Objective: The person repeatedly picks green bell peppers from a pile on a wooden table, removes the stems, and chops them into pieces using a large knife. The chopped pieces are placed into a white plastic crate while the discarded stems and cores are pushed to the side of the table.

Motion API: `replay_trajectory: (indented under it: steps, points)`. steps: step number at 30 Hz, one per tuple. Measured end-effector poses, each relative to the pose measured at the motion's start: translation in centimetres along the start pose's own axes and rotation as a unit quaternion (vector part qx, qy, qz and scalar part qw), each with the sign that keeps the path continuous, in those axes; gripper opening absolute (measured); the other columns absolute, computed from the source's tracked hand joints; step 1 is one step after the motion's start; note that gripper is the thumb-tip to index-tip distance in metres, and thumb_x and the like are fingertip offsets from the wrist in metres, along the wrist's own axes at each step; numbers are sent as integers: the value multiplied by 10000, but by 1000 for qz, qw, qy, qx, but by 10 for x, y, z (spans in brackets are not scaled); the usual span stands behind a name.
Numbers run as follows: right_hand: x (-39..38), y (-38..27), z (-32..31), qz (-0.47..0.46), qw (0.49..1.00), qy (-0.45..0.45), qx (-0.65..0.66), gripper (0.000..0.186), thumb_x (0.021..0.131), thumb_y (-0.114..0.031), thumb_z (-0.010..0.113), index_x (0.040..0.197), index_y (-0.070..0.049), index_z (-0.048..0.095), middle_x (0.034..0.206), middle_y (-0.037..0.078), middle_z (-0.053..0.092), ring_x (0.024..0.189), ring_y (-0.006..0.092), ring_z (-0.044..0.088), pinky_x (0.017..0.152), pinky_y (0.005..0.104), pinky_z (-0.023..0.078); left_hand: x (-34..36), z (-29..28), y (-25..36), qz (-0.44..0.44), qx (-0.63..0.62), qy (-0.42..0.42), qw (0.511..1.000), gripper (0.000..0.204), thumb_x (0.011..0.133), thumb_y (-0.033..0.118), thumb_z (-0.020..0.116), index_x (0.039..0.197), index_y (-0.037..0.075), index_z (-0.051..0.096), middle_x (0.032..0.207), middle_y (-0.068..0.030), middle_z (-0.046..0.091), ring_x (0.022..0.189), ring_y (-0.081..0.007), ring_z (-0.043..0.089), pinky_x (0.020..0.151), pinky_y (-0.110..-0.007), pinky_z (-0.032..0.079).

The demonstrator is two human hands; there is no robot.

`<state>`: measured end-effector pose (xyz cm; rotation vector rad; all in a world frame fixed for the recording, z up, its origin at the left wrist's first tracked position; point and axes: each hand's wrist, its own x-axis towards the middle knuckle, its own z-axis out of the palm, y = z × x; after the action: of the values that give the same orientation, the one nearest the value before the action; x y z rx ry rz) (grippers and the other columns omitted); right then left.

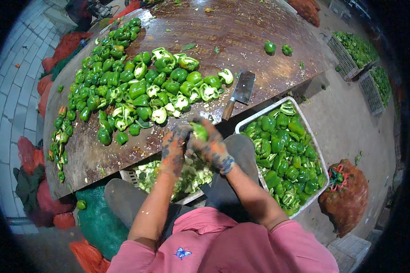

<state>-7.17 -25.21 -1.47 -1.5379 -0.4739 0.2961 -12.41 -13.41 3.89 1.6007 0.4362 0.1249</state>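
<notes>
Both my hands wear patterned, stained gloves and meet over the table's near edge. A green bell pepper [199,131] is in my right hand [214,148], whose fingers curl around it. Close against the pepper, my left hand [174,148] has its fingers bent inward; they are blurred, and what they hold is hidden. Below my hands, a crate [189,199] between my knees holds pale pepper cores and scraps. Ahead and to the left spreads a pile of green bell peppers [136,88], some whole, others cut open. A cleaver [244,87] with a wooden handle lies right of the pile.
A white crate [321,157] full of green peppers stands at my right. Beyond it are a red mesh sack [351,200] and two crates of greens [344,57] on the floor. Two peppers [278,48] lie apart on the table [232,36]. A green sack [98,218] sits at lower left.
</notes>
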Motion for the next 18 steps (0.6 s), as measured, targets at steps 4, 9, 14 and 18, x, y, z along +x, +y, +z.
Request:
replay_trajectory:
  steps: [4,9,14,18]
  points:
    - [1,-7,-6,-37,991,-98,79,314,868,-99,458,1172,-30,483,1173,113,509,1043,262,517,893,313,402,-27,-24,19,180,376,-103,903,350,777,263,615,1055,52,592,841,-146,632,741,-289,611,648,-373,473]
    - [-5,-17,-15,-85,974,-163,-129,299,816,-101,479,1102,-25,525,1067,154,557,1034,285,522,910,329,395,-41,-26,32,166,537,-189,805,330,743,266,641,1010,76,603,745,-146,601,722,-295,602,631,-380,465]
    - [-17,-5,-9,-174,960,-163,-147,391,689,-37,545,1079,-57,536,1076,114,551,1036,276,517,903,344,405,-42,-15,17,118,472,-177,856,338,701,288,672,933,51,601,732,-141,609,706,-303,593,639,-381,455]
    - [-17,-26,-20,-97,980,-158,-69,389,661,-16,546,1048,-58,544,1033,131,553,1000,300,525,874,332,422,-37,-5,12,131,390,-176,894,296,692,241,668,890,30,606,700,-135,608,637,-286,585,610,-376,456]
